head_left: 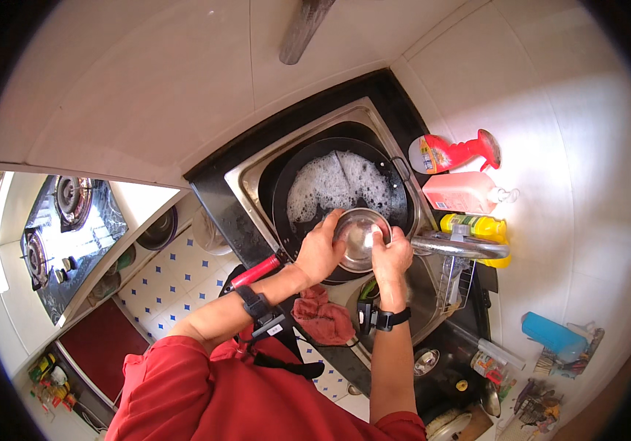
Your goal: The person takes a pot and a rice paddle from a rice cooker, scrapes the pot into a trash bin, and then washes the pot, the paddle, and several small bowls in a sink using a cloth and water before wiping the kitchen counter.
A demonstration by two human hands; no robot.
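Both my hands hold a small round metal bowl between them, over the near edge of a large black wok. My left hand grips the bowl's left side, fingers along its rim. On the right side, my right hand holds it with the thumb over the rim. White suds float on the water in the wok, which sits in the steel sink. A red handle sticks out from the wok toward my left forearm. Just right of my right hand is the chrome faucet.
A spray bottle, a pink pump bottle and yellow bottles line the right wall. A wire rack stands below the faucet. A reddish cloth hangs over the near sink edge. The stove is far left.
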